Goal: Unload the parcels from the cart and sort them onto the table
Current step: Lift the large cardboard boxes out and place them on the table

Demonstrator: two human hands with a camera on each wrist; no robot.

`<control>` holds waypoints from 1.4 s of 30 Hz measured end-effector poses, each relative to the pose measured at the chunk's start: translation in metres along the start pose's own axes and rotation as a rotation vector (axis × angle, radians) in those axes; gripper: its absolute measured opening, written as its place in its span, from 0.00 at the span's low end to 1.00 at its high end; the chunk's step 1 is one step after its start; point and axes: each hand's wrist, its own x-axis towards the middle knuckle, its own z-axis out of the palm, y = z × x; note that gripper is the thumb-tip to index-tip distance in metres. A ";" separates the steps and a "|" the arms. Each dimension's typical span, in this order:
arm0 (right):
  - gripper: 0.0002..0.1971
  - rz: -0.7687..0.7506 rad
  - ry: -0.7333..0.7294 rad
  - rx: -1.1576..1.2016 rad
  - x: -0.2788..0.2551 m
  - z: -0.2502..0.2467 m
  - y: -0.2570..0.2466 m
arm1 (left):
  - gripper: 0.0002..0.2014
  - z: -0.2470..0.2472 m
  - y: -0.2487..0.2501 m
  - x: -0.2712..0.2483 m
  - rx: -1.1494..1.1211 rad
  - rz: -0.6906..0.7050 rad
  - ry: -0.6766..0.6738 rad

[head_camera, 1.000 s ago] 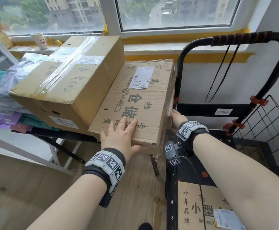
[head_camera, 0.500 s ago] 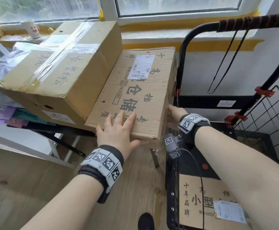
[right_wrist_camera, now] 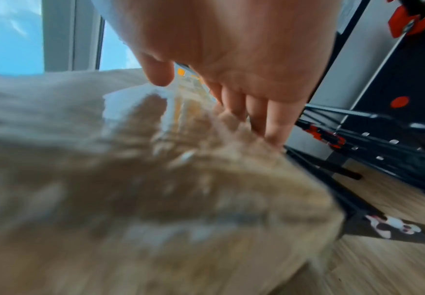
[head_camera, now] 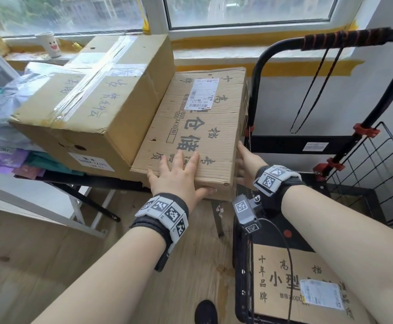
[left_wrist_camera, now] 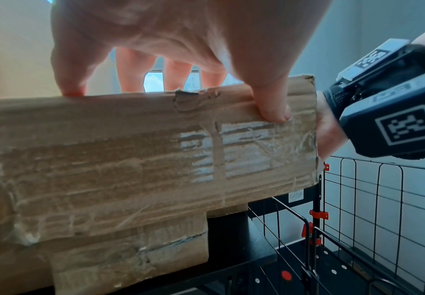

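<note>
Fingers of my left hand lie spread flat on top of the flat printed carton, and my thumb hooks over its near edge onto the taped front face. My right hand presses against the carton's right side, fingers straight and held together against the cardboard; that wrist view is badly blurred. The carton rests on the black bench, its near right corner over the bench's edge, and its left side touches the larger taped box. Left of that box lie grey, purple and teal mailer bags. The black cart stands just right of the carton, with its wrapped handle up near the window and wire mesh sides. Another printed carton with a white label lies in the cart below my right forearm. A paper cup with a face on it stands on the windowsill.
</note>
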 end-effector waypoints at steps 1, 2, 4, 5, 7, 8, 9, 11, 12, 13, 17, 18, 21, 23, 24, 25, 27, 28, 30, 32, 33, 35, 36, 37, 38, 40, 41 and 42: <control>0.30 -0.027 0.020 0.001 -0.003 0.006 -0.002 | 0.46 0.000 0.000 0.000 0.001 0.001 0.001; 0.32 -0.062 0.040 -0.017 -0.006 0.011 -0.003 | 0.46 0.000 -0.001 0.000 0.002 0.003 0.002; 0.37 -0.127 0.040 -0.032 -0.010 0.018 -0.002 | 0.46 0.000 -0.003 0.000 0.007 0.007 0.004; 0.39 -0.140 0.022 -0.033 -0.012 0.018 -0.001 | 0.45 -0.001 -0.003 0.001 0.007 0.009 0.008; 0.44 -0.153 -0.016 -0.076 -0.019 0.018 -0.003 | 0.44 -0.003 -0.003 0.002 0.001 0.019 0.014; 0.47 -0.157 -0.021 -0.124 -0.022 0.017 -0.005 | 0.43 -0.004 -0.002 0.003 -0.004 0.028 0.012; 0.51 -0.168 -0.017 -0.176 -0.023 0.015 -0.007 | 0.42 -0.004 -0.001 0.004 -0.012 0.035 0.004; 0.58 -0.198 0.005 -0.262 -0.017 0.010 -0.008 | 0.41 -0.004 0.001 0.003 -0.019 0.039 -0.014; 0.60 -0.212 0.009 -0.290 -0.016 0.008 -0.009 | 0.41 -0.004 0.001 0.003 -0.019 0.040 -0.016; 0.60 -0.221 0.012 -0.320 -0.019 0.008 -0.011 | 0.41 -0.004 0.001 0.002 -0.021 0.041 -0.014; 0.41 -0.264 0.039 -0.359 -0.044 0.014 -0.016 | 0.42 -0.008 0.000 -0.001 -0.040 0.046 -0.006; 0.37 -0.267 0.051 -0.358 -0.046 0.014 -0.017 | 0.43 -0.011 0.001 -0.002 -0.046 0.051 -0.001; 0.34 -0.237 0.049 -0.347 -0.053 0.008 -0.018 | 0.45 -0.018 0.005 -0.006 -0.064 0.090 0.025; 0.35 -0.237 0.075 -0.358 -0.059 0.005 -0.019 | 0.45 -0.024 0.008 -0.009 -0.076 0.121 0.049; 0.35 -0.247 0.092 -0.372 -0.062 0.003 -0.019 | 0.45 -0.027 0.010 -0.010 -0.077 0.135 0.065; 0.35 -0.263 0.107 -0.385 -0.064 0.001 -0.019 | 0.45 -0.029 0.011 -0.011 -0.081 0.148 0.083; 0.34 -0.306 0.150 -0.462 -0.071 -0.003 -0.018 | 0.43 -0.032 0.014 -0.012 -0.100 0.180 0.114; 0.33 -0.323 0.177 -0.519 -0.075 -0.006 -0.018 | 0.42 -0.033 0.017 -0.011 -0.116 0.201 0.133; 0.32 -0.345 0.227 -0.638 -0.082 -0.012 -0.016 | 0.40 -0.035 0.023 -0.011 -0.155 0.264 0.189; 0.30 -0.355 0.275 -0.752 -0.089 -0.021 -0.014 | 0.37 -0.038 0.033 -0.012 -0.196 0.343 0.242; 0.29 -0.346 0.296 -0.802 -0.092 -0.026 -0.013 | 0.35 -0.039 0.038 -0.013 -0.217 0.387 0.257; 0.26 -0.303 0.324 -0.878 -0.098 -0.039 -0.010 | 0.33 -0.041 0.052 -0.017 -0.251 0.478 0.275; 0.24 -0.277 0.337 -0.889 -0.101 -0.046 -0.007 | 0.31 -0.041 0.060 -0.019 -0.268 0.519 0.278; 0.22 -0.251 0.354 -0.879 -0.104 -0.054 -0.004 | 0.30 -0.041 0.069 -0.022 -0.285 0.555 0.274; 0.21 -0.226 0.379 -0.863 -0.108 -0.064 0.000 | 0.29 -0.040 0.078 -0.025 -0.300 0.587 0.260; 0.19 -0.173 0.434 -0.840 -0.115 -0.087 0.009 | 0.27 -0.037 0.098 -0.030 -0.315 0.638 0.204; 0.18 -0.141 0.459 -0.827 -0.117 -0.100 0.014 | 0.26 -0.034 0.108 -0.031 -0.319 0.659 0.169; 0.18 -0.109 0.484 -0.808 -0.120 -0.113 0.020 | 0.26 -0.030 0.118 -0.032 -0.324 0.671 0.127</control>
